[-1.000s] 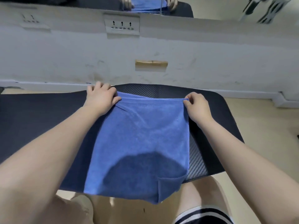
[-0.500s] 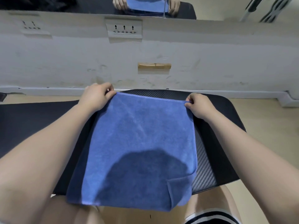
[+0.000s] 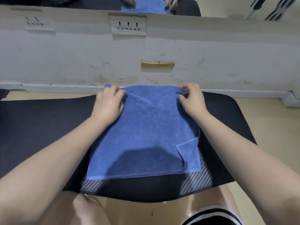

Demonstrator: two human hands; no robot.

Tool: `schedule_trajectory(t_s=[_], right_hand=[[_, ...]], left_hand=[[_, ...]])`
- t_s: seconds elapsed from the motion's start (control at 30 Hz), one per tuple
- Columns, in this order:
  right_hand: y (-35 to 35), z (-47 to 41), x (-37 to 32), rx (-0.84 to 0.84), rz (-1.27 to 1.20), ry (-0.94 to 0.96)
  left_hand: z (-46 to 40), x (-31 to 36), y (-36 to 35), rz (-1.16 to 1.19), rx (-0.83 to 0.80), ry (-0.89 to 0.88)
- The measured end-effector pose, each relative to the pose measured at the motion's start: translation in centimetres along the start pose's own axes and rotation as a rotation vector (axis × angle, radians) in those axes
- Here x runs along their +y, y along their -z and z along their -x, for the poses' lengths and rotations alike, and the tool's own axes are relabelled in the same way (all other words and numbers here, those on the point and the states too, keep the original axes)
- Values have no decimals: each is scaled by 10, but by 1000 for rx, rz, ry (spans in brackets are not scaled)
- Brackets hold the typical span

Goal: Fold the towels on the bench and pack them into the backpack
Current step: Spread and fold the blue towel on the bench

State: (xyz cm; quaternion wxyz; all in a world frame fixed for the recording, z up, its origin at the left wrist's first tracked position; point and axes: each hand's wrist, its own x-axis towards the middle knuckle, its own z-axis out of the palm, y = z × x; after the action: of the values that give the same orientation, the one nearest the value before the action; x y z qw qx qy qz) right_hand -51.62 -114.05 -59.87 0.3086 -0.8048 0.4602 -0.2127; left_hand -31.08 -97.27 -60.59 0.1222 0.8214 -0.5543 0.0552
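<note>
Folding step here: left hand (image 3: 108, 104) pressing flat, right hand (image 3: 191, 99) loosely pinching the blue towel (image 3: 146, 135) far corners on the bench (image 3: 40, 127), next probably fold 1 half over.

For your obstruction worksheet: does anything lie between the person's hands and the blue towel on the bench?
No. The left hand and right hand already rest on the blue towel at its far corners on the bench.

Blue towel (image 3: 146, 127), black bench (image 3: 40, 124) – grey weave-patterned centre (carbon-like), white wall (image 3: 81, 59)
</note>
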Motion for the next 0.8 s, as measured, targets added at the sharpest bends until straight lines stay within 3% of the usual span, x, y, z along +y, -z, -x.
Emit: schedule_trajectory(t_s=[0.07, 0.17, 0.27, 0.37, 0.57, 0.67, 0.8], right_hand=[[8, 25, 4, -23, -116, -8], [27, 63, 12, -267, -221, 27], [43, 91, 19, -502, 2, 235], [50, 105, 28, -585, 177, 401], [47, 110, 39, -514, 242, 465], [47, 105, 28, -414, 76, 453], [54, 101, 20, -388, -258, 278]], left_hand=[[29, 21, 1, 54, -63, -160], [72, 53, 5, 186, -169, -267], [98, 78, 6, 258, -222, -305], [114, 88, 4, 175, -212, -420], [131, 88, 13, 0, -232, -456], [127, 83, 19, 55, -200, -405], [129, 71, 27, 41, -247, -435]])
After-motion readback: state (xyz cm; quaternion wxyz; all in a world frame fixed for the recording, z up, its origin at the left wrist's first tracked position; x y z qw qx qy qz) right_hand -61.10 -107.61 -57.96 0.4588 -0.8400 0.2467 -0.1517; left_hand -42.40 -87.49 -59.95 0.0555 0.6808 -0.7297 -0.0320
